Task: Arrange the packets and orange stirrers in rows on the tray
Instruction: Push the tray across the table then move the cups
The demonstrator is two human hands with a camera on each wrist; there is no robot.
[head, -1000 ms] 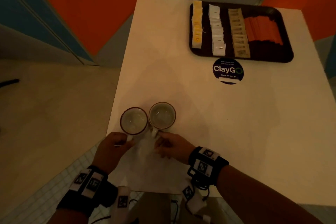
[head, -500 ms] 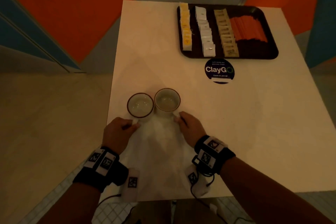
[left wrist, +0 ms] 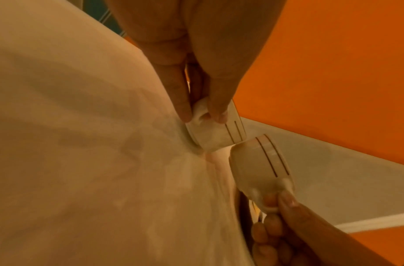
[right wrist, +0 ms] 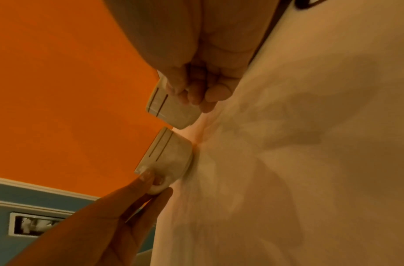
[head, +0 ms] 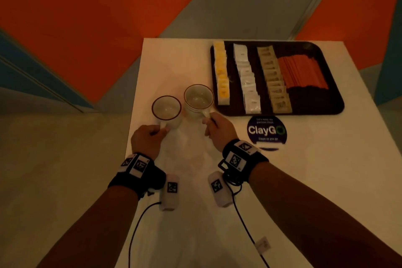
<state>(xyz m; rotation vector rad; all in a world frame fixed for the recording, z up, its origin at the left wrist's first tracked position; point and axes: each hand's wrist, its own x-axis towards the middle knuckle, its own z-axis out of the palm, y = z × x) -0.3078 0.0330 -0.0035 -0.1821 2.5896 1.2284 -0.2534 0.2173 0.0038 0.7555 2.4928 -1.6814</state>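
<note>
**Light packets wait on the tray, hands hold cups**

While the packets [head: 250, 80] and orange stirrers [head: 302, 74] lie in rows on the dark tray [head: 335, 102], the left hand [head: 148, 140] pinches the handle of the left cup [head: 166, 109]. The right hand [head: 220, 130] curls round the handle of the right cup [head: 198, 98], beside the tray. The packets look thin, light and bendy, so pinch them softly by an edge. The stirrers look slim and stiff; pick them up near the middle.

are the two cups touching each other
Apart. The right wrist view shows an orange gap between the left cup and the right cup.
</note>
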